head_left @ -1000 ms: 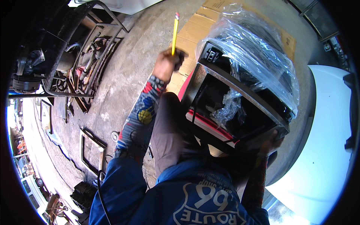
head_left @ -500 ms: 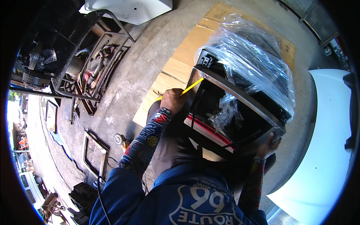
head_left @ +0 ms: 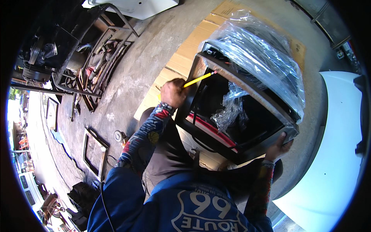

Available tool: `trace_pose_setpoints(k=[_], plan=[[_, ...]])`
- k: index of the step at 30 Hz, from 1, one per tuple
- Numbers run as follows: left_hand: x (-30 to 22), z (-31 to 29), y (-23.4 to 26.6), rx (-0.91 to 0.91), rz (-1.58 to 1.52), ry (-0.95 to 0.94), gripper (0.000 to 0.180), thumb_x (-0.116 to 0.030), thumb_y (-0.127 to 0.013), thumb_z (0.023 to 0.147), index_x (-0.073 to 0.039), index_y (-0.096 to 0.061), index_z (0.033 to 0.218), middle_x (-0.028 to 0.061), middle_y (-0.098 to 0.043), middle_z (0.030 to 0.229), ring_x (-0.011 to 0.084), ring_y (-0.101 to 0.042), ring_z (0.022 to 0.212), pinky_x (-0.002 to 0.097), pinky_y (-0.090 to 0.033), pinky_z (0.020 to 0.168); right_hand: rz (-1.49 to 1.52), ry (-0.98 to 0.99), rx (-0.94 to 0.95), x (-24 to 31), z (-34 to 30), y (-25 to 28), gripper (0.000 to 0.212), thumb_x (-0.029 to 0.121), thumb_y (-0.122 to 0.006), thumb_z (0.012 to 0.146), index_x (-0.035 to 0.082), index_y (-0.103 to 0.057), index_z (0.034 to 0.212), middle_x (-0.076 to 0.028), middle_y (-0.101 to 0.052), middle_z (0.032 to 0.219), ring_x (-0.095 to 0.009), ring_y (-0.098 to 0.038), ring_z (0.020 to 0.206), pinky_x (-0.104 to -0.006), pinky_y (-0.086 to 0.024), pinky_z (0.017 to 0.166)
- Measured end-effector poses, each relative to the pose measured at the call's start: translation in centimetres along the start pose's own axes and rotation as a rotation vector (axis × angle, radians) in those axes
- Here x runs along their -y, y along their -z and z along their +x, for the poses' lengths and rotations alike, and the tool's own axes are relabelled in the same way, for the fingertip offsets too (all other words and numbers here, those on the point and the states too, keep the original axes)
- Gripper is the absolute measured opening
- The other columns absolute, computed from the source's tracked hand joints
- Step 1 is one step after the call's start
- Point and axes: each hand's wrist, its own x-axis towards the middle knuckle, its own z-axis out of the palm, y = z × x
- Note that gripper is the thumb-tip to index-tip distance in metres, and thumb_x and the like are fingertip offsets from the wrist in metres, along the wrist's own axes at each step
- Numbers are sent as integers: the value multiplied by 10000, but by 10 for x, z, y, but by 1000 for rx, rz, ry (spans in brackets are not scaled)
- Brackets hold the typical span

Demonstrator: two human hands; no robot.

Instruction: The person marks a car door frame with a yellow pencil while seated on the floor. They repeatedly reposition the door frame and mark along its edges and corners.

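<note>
My left hand (head_left: 174, 93) is closed around a yellow pencil (head_left: 198, 79), whose pinkish end points over the opening of a square metal frame (head_left: 251, 87). This hand is also against the frame's left side. My right hand (head_left: 279, 147) grips the frame's near right corner, thumb on top and fingers around the outer edge. The frame is tilted against a bulky black object wrapped in clear plastic (head_left: 266, 58). Through the opening show dark parts, crumpled plastic and a red-and-white strip (head_left: 210, 129).
Flattened cardboard (head_left: 183, 58) lies under the wrapped object. A white curved panel (head_left: 328, 154) stands at right. On the concrete floor at left are another metal frame (head_left: 94, 152), an angle grinder (head_left: 119, 136) and a cable (head_left: 102, 199). A rack (head_left: 96, 65) holds scrap metal.
The frame's near side has lifted away from the wrapped object, baring cardboard beneath it. My left hand moved slightly up and left with the pencil. My right hand keeps its corner grip.
</note>
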Motion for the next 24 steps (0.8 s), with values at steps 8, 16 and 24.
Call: trace_pose_setpoints(k=[8,16,24], plan=[[-15,35,13,19,-47,-40,152,-221,-692,796,-78,-695,849,150,-675,793,370,-668,770,455,-533,680,130,-96,-50,14,23,-3,383,236,-657,992,-23,-603,1267,-129,-647,1240,-216,-599,1109,-348,-451,969],[-5,2,-16,-96,-467,314,295,-227,-819,839,-41,-714,1042,110,-737,913,223,-707,859,355,-555,773,-246,-17,-134,-20,26,6,495,288,-716,944,-11,-577,1312,-182,-628,1279,-279,-593,1131,-412,-457,996],[14,-114,-49,-177,-252,1086,622,-631,-506,932,-51,-725,987,260,-694,870,446,-677,865,528,-527,776,136,-197,-9,-17,37,11,812,330,-778,863,13,-398,1506,-237,-586,1350,-329,-591,1155,-377,-468,1001]])
